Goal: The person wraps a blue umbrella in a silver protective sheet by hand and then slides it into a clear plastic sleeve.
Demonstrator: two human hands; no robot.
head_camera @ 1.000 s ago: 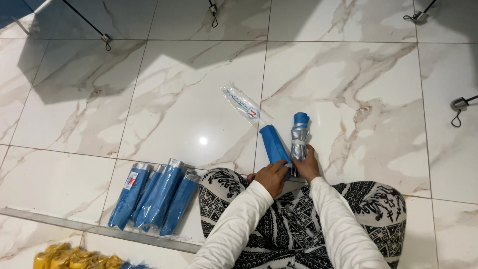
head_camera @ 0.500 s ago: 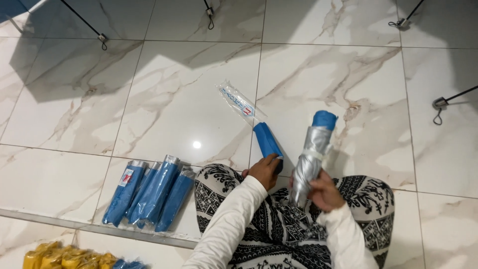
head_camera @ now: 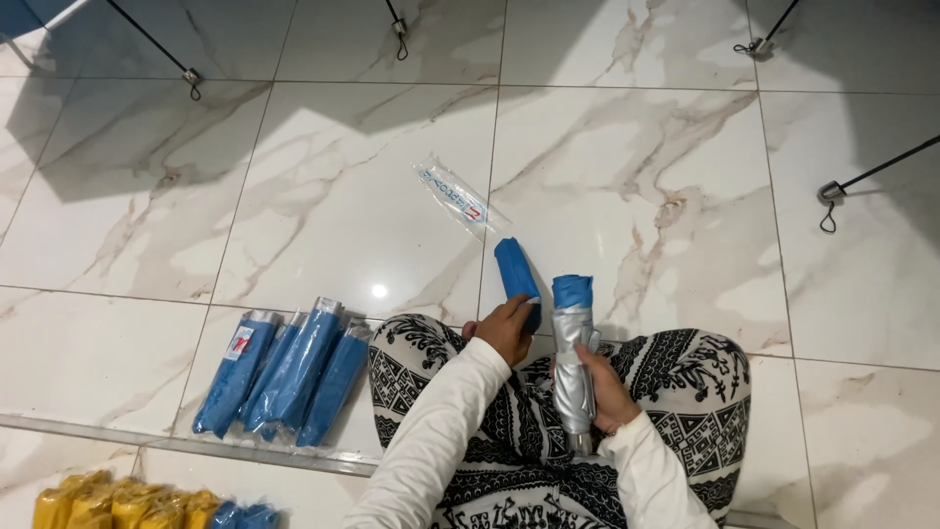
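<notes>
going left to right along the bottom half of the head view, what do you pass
yellow packs → wrapped blue umbrellas → left hand on blue sleeve → silver umbrella in right hand

Glossy marble floor [head_camera: 333,196], silvery cloth umbrella [head_camera: 573,367]

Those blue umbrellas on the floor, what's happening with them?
A person sits on the white marble floor. Their right hand holds a folded silver-and-blue umbrella upright, and their left hand grips a blue fabric sleeve. Wrapped blue umbrellas lie beside them, and an empty clear plastic bag lies ahead.
</notes>
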